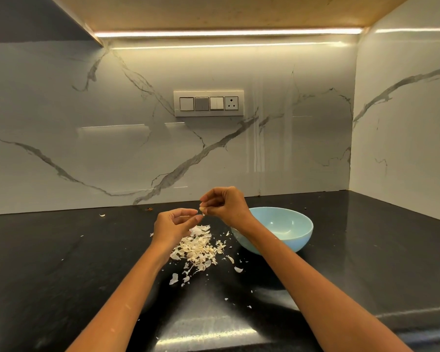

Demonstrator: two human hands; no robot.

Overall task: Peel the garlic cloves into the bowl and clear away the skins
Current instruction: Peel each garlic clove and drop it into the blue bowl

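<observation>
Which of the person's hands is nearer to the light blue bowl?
The right hand. It is raised just left of the light blue bowl, its forearm crossing the bowl's near-left rim. The left hand is farther left, above the pile of skins.

Polished black stone counter (pixel 61 250); glossy marble-look backsplash (pixel 87 110); smooth bowl (pixel 302 233), perhaps ceramic; papery skins (pixel 196 250).

Bare black counter (pixel 61 250) lies left; bowl (pixel 290 240) and skins (pixel 196 250) crowd the middle.
</observation>
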